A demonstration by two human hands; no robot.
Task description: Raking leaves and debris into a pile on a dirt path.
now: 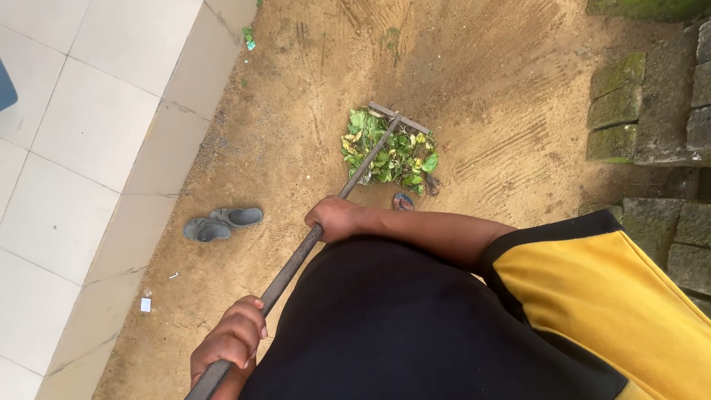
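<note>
Both my hands grip a long dark rake handle (364, 164) that runs diagonally from the lower left up to the middle. My right hand (335, 218) is closed around it further up, the arm reaching across from a yellow sleeve. Lower down, near the bottom edge, my left hand (231, 342) is wrapped around the handle's end. The rake's head (401, 118) rests on the sandy ground at the far side of a small pile of green and yellow leaves (390, 154). My foot in a blue sandal (404, 201) shows just below the pile.
A pair of grey slippers (222, 222) lies on the sand to the left. Pale floor tiles (81, 148) border the sand on the left. Mossy stone blocks (652, 111) stand along the right. A white paper scrap (146, 304) lies near the tile edge.
</note>
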